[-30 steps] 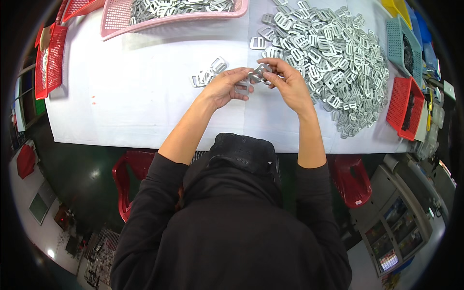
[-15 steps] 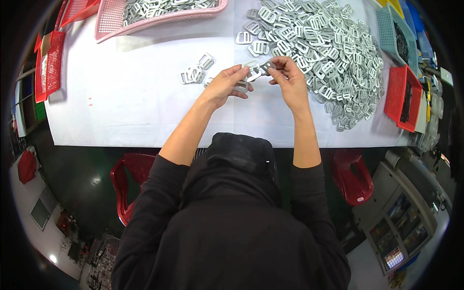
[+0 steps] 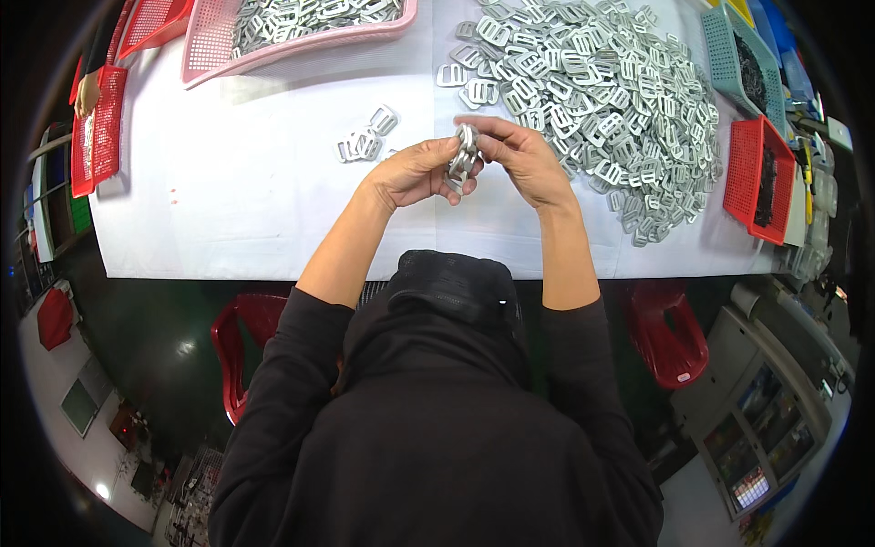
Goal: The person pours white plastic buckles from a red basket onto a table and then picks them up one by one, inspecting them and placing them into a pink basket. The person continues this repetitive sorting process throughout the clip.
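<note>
Over the middle of the white table, my left hand (image 3: 410, 173) is closed around several silver metal strap buckles (image 3: 463, 157), seen nearly edge-on in a bunch. My right hand (image 3: 530, 166) meets the bunch from the right, its index finger across the top and its thumb lower down, gripping the buckles. How many are held cannot be made out. Left of my hands lies a small loose group of the same buckles (image 3: 365, 144). To the right spreads a large heap of buckles (image 3: 611, 118), each a flat slotted frame.
At the back left a pink basket (image 3: 301, 47) holds more buckles. Red baskets (image 3: 98, 132) stand along the left edge. A teal basket (image 3: 725, 55) and a red basket (image 3: 749, 173) with dark contents sit at the right edge. Red chairs (image 3: 670, 342) stand by the table's near side.
My right hand has moved left, bringing its buckle against those in my left hand. The held buckles, spread flat before, are now bunched and turned edge-on. The small group stays put.
</note>
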### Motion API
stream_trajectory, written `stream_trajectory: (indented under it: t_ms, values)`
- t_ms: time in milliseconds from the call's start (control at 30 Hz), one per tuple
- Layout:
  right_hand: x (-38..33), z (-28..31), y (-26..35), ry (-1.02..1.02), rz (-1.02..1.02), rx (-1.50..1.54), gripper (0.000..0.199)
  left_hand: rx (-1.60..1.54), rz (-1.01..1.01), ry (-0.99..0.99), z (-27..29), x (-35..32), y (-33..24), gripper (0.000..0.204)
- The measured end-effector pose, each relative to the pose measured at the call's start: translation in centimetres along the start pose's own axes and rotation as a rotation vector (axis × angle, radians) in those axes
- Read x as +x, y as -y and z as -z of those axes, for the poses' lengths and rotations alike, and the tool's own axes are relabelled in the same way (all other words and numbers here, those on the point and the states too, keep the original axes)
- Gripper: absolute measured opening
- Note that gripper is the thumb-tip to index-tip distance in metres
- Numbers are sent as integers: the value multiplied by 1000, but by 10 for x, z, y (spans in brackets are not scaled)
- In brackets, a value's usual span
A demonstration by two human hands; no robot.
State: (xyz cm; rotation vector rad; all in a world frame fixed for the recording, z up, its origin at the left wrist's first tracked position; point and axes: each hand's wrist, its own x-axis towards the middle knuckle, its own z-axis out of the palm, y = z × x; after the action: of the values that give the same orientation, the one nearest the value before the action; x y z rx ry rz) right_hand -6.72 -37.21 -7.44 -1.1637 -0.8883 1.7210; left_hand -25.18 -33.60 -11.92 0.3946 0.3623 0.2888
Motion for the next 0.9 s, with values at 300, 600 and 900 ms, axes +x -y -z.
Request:
stream_trajectory:
  t_ms: [300, 600, 900]
  values:
    - [15, -7, -8, 46, -18, -99, 17, -7, 10, -121, 18, -6, 11, 33]
    - [40, -27, -33, -105, -69, -256, 19, 7, -130, -396, 10, -29, -13, 46]
    - [74, -42, -29, -92, -121, -373, 26, -22, -162, -418, 22, -41, -37, 45]
